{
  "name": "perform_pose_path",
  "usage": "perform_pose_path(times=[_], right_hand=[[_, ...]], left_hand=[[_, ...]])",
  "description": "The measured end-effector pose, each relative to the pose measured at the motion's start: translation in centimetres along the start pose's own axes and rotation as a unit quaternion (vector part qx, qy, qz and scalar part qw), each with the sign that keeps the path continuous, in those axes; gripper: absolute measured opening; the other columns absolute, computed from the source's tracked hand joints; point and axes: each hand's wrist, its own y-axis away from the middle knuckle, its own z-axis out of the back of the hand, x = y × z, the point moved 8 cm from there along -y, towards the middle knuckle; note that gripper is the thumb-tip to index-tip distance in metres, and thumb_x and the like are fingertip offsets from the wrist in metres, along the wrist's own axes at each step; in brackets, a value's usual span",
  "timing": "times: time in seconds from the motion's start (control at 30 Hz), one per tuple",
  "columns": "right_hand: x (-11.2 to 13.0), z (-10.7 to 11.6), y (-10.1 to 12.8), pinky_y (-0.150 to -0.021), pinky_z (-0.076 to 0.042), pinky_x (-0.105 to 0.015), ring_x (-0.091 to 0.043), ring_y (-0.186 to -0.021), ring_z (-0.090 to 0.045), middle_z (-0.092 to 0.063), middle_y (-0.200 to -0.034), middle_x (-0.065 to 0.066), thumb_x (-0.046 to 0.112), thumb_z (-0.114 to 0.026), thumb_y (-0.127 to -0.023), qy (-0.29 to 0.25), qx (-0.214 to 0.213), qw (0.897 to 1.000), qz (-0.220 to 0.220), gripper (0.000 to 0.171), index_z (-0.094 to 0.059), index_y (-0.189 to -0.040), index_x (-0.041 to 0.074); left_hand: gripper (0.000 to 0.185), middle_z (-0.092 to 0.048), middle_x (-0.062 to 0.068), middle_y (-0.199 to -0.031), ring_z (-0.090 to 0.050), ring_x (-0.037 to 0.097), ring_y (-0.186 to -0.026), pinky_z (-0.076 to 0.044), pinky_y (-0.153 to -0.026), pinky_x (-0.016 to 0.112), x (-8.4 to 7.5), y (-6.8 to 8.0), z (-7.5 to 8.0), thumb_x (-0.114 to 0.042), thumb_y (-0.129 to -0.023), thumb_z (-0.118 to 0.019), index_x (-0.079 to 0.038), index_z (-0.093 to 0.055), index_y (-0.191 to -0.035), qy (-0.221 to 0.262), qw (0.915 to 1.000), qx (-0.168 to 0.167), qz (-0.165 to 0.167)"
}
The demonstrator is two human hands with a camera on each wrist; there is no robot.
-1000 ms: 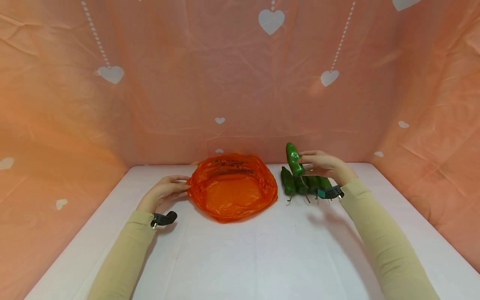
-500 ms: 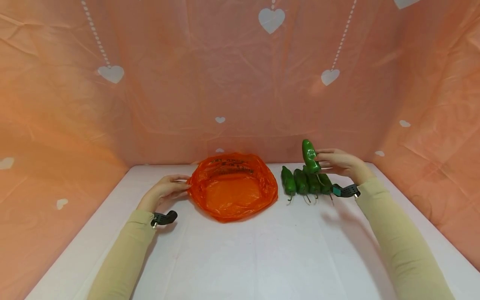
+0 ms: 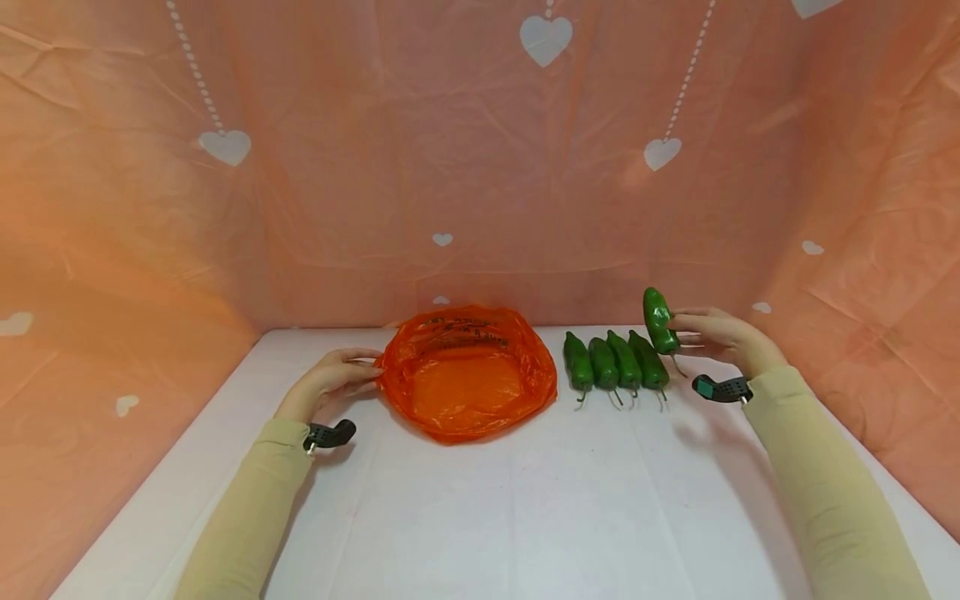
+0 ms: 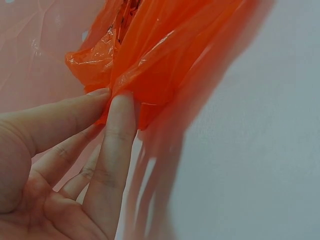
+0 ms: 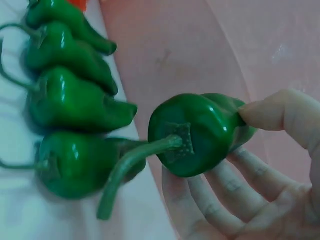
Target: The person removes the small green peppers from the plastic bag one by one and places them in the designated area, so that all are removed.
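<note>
Left hand [image 3: 330, 385]: at the left rim of the orange plastic bag [image 3: 467, 372], thumb and fingertips [image 4: 120, 102] pressed together on a fold of the film, pinching it. The wrist view confirms the pinch; the hand rests low on the white tabletop [image 3: 480, 500].

Orange plastic bag: lies centre on the table, mouth spread wide and facing up, walls slumped flat, dark print along the far rim. Nothing shows inside it.

Row of green peppers [image 3: 613, 363]: four, lying side by side just right of the bag, touching or nearly touching one another, stems pointing toward the person.

Held green pepper [image 3: 660, 321]: lifted clear of the table, tilted tip-up, beyond the right end of the row and apart from it. Stem [image 5: 135, 160] curves free below.

Right hand [image 3: 722, 337]: fingers curled round the pepper's body, thumb [image 5: 280, 115] on one side, fingertips underneath, a light grip rather than a clench.

Handling note, as a judgement: the skin looks glossy and slick, so a grip across the thick shoulder near the stem should hold better than one at the tapering tip. The bag's film is limp; a steady pinch on the rim should keep the mouth from folding shut. Any travel across the row wants height, since the upturned stems could snag.
</note>
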Motion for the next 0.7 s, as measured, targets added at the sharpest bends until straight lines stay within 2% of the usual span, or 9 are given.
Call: perform_pose_path(times=[0.03, 0.07, 0.1, 0.13, 0.27, 0.33, 0.43, 0.53, 0.7], right_hand=[[0.6, -0.3, 0.4, -0.105, -0.038, -0.047, -0.031, -0.125, -0.046, -0.030, -0.146, -0.021, 0.028, -0.045, -0.102, 0.005, -0.024, 0.999, -0.029, 0.062, -0.021, -0.148, -0.005], [1.0, -0.6, 0.7, -0.105, -0.038, -0.044, -0.032, -0.125, -0.044, -0.025, -0.148, -0.025, 0.028, -0.045, -0.102, 0.006, -0.035, 0.998, -0.049, 0.065, -0.016, -0.148, -0.008], [1.7, -1.0, 1.2, -0.105, -0.037, -0.044, -0.032, -0.124, -0.044, -0.025, -0.147, -0.026, 0.032, -0.048, -0.101, -0.005, -0.070, 0.992, -0.101, 0.070, -0.014, -0.148, -0.008], [1.9, -1.2, 1.5, -0.105, -0.038, -0.042, -0.034, -0.125, -0.042, -0.026, -0.146, -0.026, 0.032, -0.046, -0.102, 0.003, -0.080, 0.990, -0.112, 0.067, -0.017, -0.147, -0.008], [1.4, -1.0, 2.2, -0.099, -0.044, -0.036, -0.032, -0.123, -0.042, -0.035, -0.137, -0.018, 0.035, -0.045, -0.102, 0.022, -0.094, 0.988, -0.120, 0.061, -0.028, -0.143, -0.007], [1.1, -0.7, 2.2, -0.099, -0.045, -0.038, -0.032, -0.121, -0.045, -0.043, -0.128, -0.013, 0.035, -0.046, -0.101, 0.017, -0.102, 0.986, -0.127, 0.055, -0.036, -0.137, -0.007], [0.7, -0.5, 2.3, -0.096, -0.047, -0.037, -0.022, -0.106, -0.055, -0.050, -0.114, -0.006, 0.034, -0.048, -0.100, 0.007, -0.112, 0.984, -0.139, 0.049, -0.042, -0.129, -0.006], [0.3, -0.4, 2.2, -0.094, -0.049, -0.037, -0.013, -0.094, -0.060, -0.052, -0.109, -0.003, 0.031, -0.049, -0.100, -0.015, -0.119, 0.981, -0.150, 0.054, -0.037, -0.137, -0.007], [-0.1, -0.7, 1.9, -0.095, -0.048, -0.036, -0.012, -0.095, -0.057, -0.050, -0.112, -0.003, 0.026, -0.045, -0.102, -0.011, -0.109, 0.982, -0.153, 0.064, -0.018, -0.147, -0.010]], left_hand=[[0.048, -0.052, 0.021, -0.126, -0.063, 0.028, -0.103, -0.050, -0.093, 0.038, 0.0, 0.0, 0.0, -0.008, -0.091, -0.064, 0.006, -0.046, -0.133, 0.000, 1.0000, 0.003, 0.000], [0.048, -0.052, 0.021, -0.125, -0.063, 0.028, -0.103, -0.050, -0.093, 0.038, 0.0, -0.1, 0.1, -0.008, -0.091, -0.064, 0.006, -0.046, -0.133, 0.000, 1.0000, 0.004, 0.002], [0.047, -0.052, 0.021, -0.125, -0.063, 0.028, -0.102, -0.050, -0.092, 0.038, 0.0, -0.1, 0.1, -0.008, -0.091, -0.064, 0.005, -0.046, -0.133, 0.002, 1.0000, 0.004, 0.004], [0.047, -0.052, 0.020, -0.125, -0.063, 0.028, -0.102, -0.050, -0.092, 0.038, 0.1, -0.2, 0.2, -0.009, -0.091, -0.064, 0.005, -0.046, -0.133, 0.003, 1.0000, 0.005, 0.006], [0.047, -0.053, 0.021, -0.125, -0.063, 0.029, -0.102, -0.050, -0.092, 0.039, 0.1, -0.3, 0.3, -0.009, -0.091, -0.065, 0.004, -0.047, -0.133, 0.008, 0.9998, 0.009, 0.012], [0.047, -0.052, 0.021, -0.126, -0.063, 0.030, -0.103, -0.050, -0.093, 0.039, 0.1, -0.2, 0.2, -0.009, -0.091, -0.065, 0.004, -0.047, -0.133, 0.011, 0.9998, 0.009, 0.017], [0.046, -0.052, 0.021, -0.126, -0.063, 0.030, -0.103, -0.050, -0.093, 0.039, 0.0, -0.2, 0.2, -0.010, -0.092, -0.064, 0.004, -0.047, -0.132, 0.007, 0.9998, 0.005, 0.018], [0.045, -0.052, 0.020, -0.126, -0.063, 0.029, -0.103, -0.050, -0.092, 0.038, -0.1, -0.1, 0.3, -0.010, -0.091, -0.064, 0.003, -0.048, -0.131, 0.004, 0.9998, 0.001, 0.017], [0.047, -0.048, 0.020, -0.129, -0.062, 0.030, -0.104, -0.049, -0.093, 0.038, 0.1, 0.0, 0.3, -0.010, -0.091, -0.066, 0.003, -0.047, -0.132, 0.022, 0.9997, 0.001, 0.015]])
